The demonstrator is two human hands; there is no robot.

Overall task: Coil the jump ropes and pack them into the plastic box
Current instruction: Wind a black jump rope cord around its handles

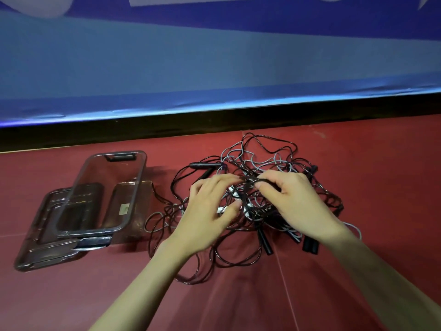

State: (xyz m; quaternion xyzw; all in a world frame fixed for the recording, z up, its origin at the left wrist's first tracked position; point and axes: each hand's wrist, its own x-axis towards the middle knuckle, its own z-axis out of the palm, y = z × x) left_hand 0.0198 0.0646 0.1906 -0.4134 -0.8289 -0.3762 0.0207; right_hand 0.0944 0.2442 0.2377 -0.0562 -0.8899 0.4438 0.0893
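Barely begun: the jump ropes (260, 163) lay tangled, both hands (210, 211) (291, 199) pinching strands, the plastic box (105, 189) still empty.

Red floor (358, 163), blue banner (214, 68) behind, above black skirting (143, 130)

Nothing can be read: the small pale sticker (124, 208) on the clear smoky plastic box (140, 177), left of frame centre, is too blurred
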